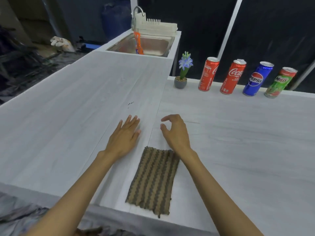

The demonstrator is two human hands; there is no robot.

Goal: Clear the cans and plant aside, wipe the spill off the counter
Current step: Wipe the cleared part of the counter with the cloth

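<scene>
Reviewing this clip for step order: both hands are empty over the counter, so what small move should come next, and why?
Probably lower the right hand back onto the striped cloth and grip it. The plant and four cans already line the far edge, dark specks remain ahead of the left hand, and neither hand holds anything.

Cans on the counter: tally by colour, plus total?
Red drink cans: 2, the left red Coca-Cola can and the right red Coca-Cola can
Blue drink cans: 1, the blue Pepsi can
Green drink cans: 1, the green Milo can
Total: 4
</scene>
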